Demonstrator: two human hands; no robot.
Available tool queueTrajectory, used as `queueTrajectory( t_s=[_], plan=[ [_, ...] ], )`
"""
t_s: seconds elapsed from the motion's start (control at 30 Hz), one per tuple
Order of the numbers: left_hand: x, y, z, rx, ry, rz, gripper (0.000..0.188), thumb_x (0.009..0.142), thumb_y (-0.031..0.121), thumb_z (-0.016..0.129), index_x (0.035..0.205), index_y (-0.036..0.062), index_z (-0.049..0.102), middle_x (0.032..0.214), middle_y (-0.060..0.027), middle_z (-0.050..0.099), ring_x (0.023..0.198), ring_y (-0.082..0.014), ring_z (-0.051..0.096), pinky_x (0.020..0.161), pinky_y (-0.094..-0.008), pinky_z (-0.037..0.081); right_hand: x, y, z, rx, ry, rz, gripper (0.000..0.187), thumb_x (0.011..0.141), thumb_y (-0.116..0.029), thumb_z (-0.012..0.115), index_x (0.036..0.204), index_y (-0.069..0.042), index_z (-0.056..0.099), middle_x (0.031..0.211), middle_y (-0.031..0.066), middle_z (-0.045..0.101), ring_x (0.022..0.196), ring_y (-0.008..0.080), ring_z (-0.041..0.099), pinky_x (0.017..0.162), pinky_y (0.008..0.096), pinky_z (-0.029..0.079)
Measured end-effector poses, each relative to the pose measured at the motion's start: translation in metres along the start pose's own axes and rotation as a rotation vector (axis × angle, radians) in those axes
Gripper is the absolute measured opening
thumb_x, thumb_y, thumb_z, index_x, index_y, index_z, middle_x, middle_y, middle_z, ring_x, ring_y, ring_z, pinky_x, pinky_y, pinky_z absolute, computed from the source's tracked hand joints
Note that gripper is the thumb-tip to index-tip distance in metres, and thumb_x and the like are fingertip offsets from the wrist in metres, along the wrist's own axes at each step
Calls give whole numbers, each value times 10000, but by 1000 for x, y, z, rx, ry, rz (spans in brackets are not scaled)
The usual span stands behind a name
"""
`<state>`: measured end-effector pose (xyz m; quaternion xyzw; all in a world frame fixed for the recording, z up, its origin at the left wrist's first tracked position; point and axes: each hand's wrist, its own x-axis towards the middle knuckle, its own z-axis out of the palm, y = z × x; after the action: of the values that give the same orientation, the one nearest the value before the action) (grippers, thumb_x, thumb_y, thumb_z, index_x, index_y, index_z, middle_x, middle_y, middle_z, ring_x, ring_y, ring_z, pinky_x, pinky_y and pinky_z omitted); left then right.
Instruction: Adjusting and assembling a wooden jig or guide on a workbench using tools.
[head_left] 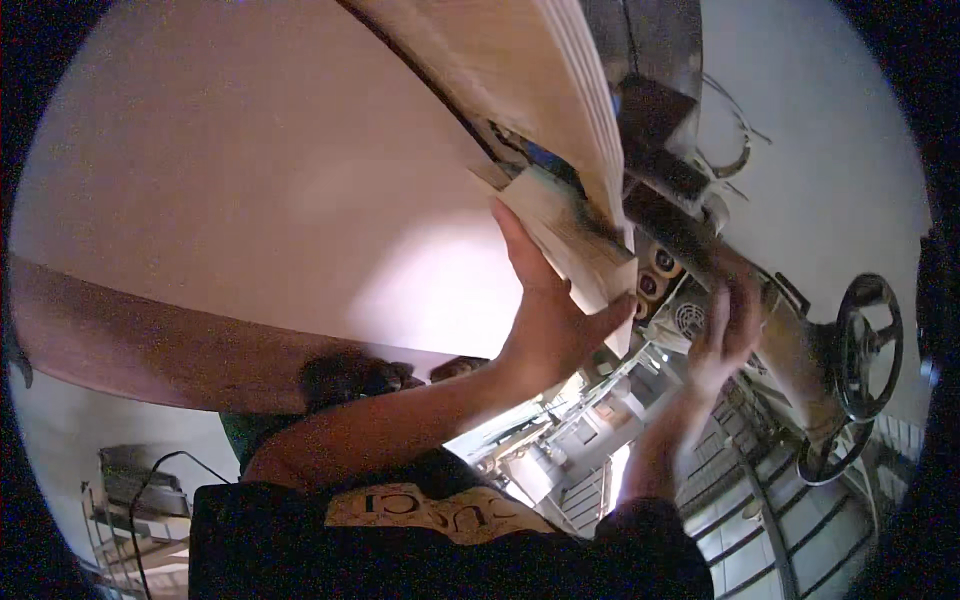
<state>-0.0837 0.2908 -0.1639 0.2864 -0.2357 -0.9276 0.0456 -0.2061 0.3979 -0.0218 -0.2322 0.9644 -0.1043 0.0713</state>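
My left hand (550,330) grips a pale, flat-sided piece (570,235) that looks like wood or card; its thumb lies along the near side and the fingers reach round the lower end. The piece rests close against a large beige panel (250,200) and below a curved board with a layered edge (540,80). My right hand (728,325) is smeared by motion, beside a dark machine part (680,215). Its fingers are too blurred to tell whether they hold anything.
Black handwheels (868,345) stand at the right. Near the hands is a row of round openings (655,275) and a fan grille (690,320). Barred windows (770,500) fill the lower right. A shelf rack with a black cable (140,500) is at the lower left.
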Motion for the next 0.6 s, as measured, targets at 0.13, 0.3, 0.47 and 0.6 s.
queueTrajectory(
  t_s=[0.13, 0.3, 0.47, 0.6],
  plan=[
    [-7, 4, 1, -66, 50, -58, 1439, 821, 127, 877, 1535, 103, -372, 1674, -237, -102, 1537, -380, 140, 1181, -536, 346, 77, -10, 28, 292, -304, -80, 469, 917, 20, 630, 1384, 7, 582, 1395, 153, 627, 1265, 281, 595, 1119, 425, 437],
    [-2, 5, -3, 54, 18, -51, 1517, 804, 4, 861, 1444, 266, -489, 1679, -210, 153, 1492, -333, 357, 1138, -527, 472, 113, -31, 45, 688, -569, -18, 577, 868, 30, 590, 1442, 20, 526, 1453, 153, 577, 1316, 273, 569, 1135, 421, 428],
    [-6, 10, 1, 36, 15, -23, 1493, 801, -37, 844, 1482, 304, -441, 1659, -225, 181, 1469, -349, 389, 1112, -529, 499, 112, -9, 40, 44, -618, -394, 821, 802, 113, 736, 1546, -16, 412, 1562, 178, 475, 1410, 312, 498, 1173, 458, 409],
    [-3, 10, -2, -4, -6, -143, 1500, 812, 126, 887, 1485, 172, -453, 1659, -191, -266, 1568, -370, -28, 1177, -631, 334, 133, -27, 76, 276, -637, -425, 710, 949, -132, 697, 1577, -32, 382, 1582, 125, 467, 1438, 258, 463, 1188, 403, 385]
  ],
)
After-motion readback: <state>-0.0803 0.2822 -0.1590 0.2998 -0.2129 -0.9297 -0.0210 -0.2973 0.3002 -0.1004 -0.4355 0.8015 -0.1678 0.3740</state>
